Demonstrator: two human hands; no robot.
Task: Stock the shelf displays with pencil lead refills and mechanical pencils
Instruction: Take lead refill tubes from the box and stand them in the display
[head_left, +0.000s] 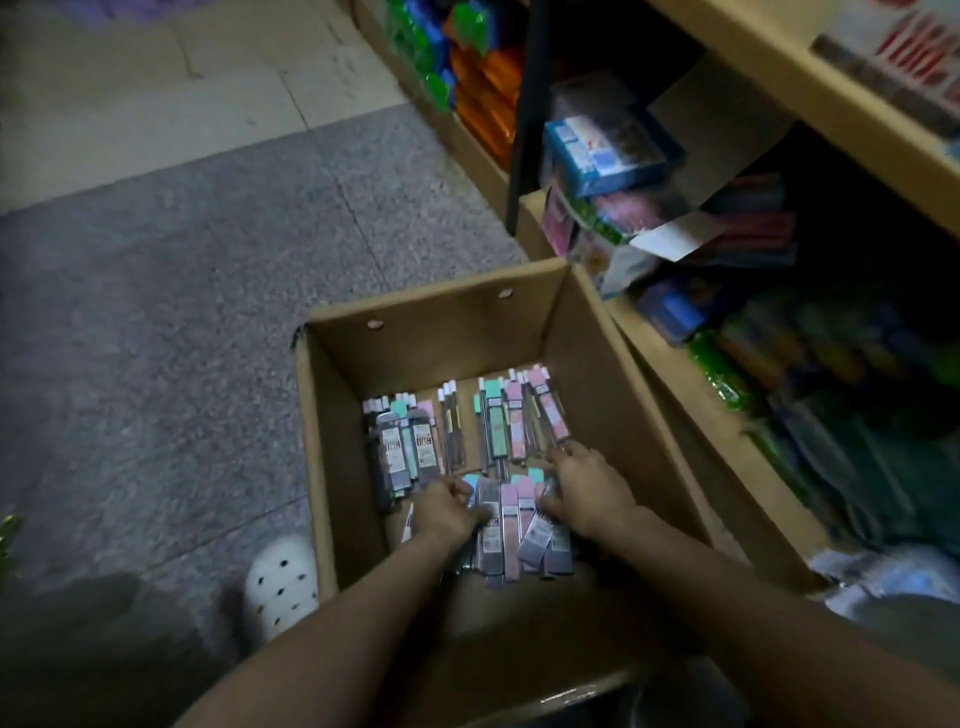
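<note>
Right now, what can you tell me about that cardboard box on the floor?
The cardboard box is plain brown, open at the top, with two small round holes in its far wall. It sits on the grey speckled floor against the low shelf. Slim pastel packets cover its bottom in loose groups. Both hands reach inside: the left hand and right hand grip a bunch of packets between them near the close wall.

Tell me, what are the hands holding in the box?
Both hands, left hand and right hand, grip a bunch of pencil lead refill packs by its two sides.
</note>
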